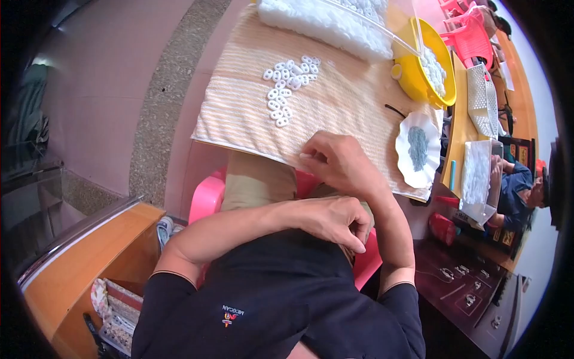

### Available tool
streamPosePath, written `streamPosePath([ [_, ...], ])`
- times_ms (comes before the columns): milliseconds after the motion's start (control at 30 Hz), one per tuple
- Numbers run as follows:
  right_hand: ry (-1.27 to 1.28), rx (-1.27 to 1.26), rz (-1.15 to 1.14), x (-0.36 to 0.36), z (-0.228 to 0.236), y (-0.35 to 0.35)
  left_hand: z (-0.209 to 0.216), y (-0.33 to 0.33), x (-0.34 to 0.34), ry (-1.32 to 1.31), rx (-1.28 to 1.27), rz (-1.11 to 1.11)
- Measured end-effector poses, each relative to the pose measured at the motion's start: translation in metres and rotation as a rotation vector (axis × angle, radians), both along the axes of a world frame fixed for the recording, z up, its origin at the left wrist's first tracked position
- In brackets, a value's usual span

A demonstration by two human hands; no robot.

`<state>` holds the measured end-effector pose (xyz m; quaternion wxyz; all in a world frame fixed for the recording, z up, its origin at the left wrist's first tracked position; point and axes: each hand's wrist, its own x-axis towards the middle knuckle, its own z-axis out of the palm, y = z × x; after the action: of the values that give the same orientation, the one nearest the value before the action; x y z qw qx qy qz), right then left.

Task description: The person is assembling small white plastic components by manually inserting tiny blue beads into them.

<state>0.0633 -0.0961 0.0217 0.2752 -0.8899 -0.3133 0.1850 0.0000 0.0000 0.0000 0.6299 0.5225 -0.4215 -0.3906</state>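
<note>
Looks like a small workshop for handwork
A towel-covered worktop (353, 113) carries loose white two-holed pieces (293, 83) and a clear bin (371, 25) heaped with white stock (326, 31); a yellow basin (409, 87) holds more; at right, another person (519, 180) (in dark blue) is at a similar clear box (491, 209); pink chairs (469, 45) stand beyond.

Pink floor (107, 90), speckled strip (161, 107); wooden cabinet (89, 251); far pink chair (469, 39).

Left head-mounted fisheye, looking steeply down from close above wearer's torso (269, 269) toward towel-covered table (353, 99).
</note>
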Motion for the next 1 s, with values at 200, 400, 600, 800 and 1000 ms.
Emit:
streamPosePath([
  [200, -0.150, 0.062, -0.188, 0.027, -0.003, 0.010, 0.004, 0.004, 0.002, -0.017, 0.009, 0.058],
  [400, -0.280, 0.096, -0.158, 0.045, -0.014, 0.030, 0.000, 0.003, 0.004, -0.050, -0.005, 0.187],
  [600, -0.262, -0.086, -0.150, 0.053, -0.008, 0.053, 0.000, 0.005, 0.007, -0.054, 0.069, 0.210],
  [800, -0.278, -0.064, -0.130, 0.055, -0.007, 0.054, -0.001, 0.005, 0.008, -0.055, 0.057, 0.233],
  [1000, -0.248, -0.059, -0.108, 0.052, -0.010, 0.053, -0.002, 0.003, 0.008, -0.081, 0.063, 0.208],
])
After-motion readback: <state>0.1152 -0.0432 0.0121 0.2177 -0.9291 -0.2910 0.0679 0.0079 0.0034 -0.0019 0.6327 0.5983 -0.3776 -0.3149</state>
